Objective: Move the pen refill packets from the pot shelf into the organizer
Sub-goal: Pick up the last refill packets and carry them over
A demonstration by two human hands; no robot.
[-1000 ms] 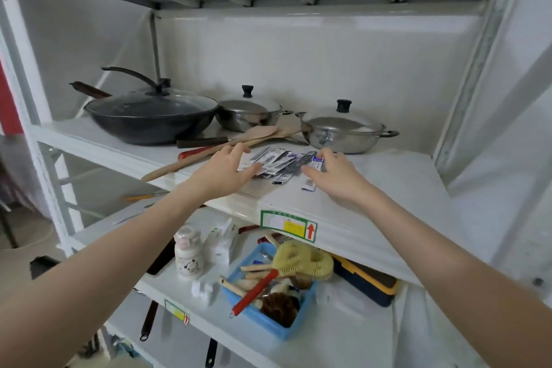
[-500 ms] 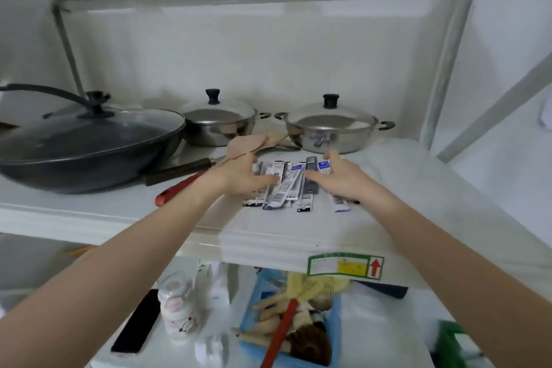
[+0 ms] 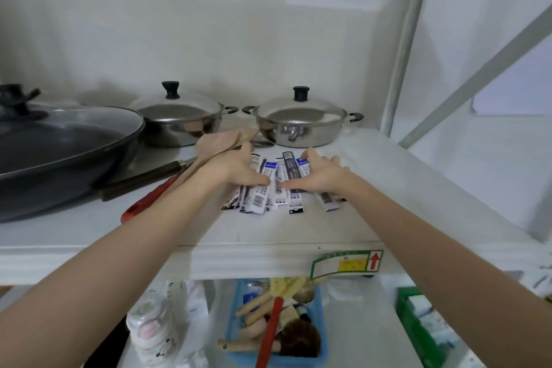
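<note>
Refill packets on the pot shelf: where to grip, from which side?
Refill packets lie flat, fanned, long axes running front to back. Probably squeeze the fan together from both sides, as the left hand and right hand bracket it, then pinch the near ends, which lie free toward the shelf edge.

Your left hand (image 3: pixel 239 172) and right hand (image 3: pixel 318 173) lie on the packets (image 3: pixel 277 188), mid shelf (image 3: pixel 268 230). 2 pots (image 3: pixel 295 124) sit behind them, wok (image 3: pixel 59 152) far left, spatula (image 3: pixel 215 145) between. Basket (image 3: pixel 321 302) sits on the shelf below.
</note>
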